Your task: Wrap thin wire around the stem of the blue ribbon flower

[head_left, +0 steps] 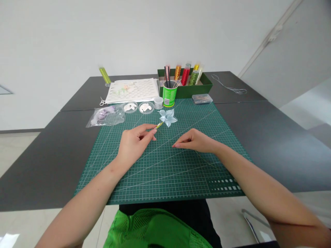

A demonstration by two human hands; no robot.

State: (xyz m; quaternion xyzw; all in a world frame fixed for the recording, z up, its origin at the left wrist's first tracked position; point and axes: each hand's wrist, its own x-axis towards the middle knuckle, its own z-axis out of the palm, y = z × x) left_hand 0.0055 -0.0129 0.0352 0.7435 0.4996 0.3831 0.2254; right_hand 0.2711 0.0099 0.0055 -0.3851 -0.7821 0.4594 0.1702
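Note:
My left hand (138, 139) pinches the stem of a pale blue artificial flower (168, 117) between thumb and fingers. Yellow-green wrapping covers the stem just under the petals, and the bloom points away to the right. Lower and to the right, my right hand (195, 140) has its thumb and fingertips pressed together. A thin yellowish thread (207, 159) trails from beside that hand over the green cutting mat (160, 172); it appears to be pinched there, though it is very fine. Both hands are above the mat, apart from each other.
Behind the flower stand a green can (170, 96) with sticks and a dark green box (186, 91) of thread spools. Two dishes of white petals (130, 107), a plastic bag (106, 116), white sheets (134, 90), a clear case (202, 99) and a cord (230, 88) lie around.

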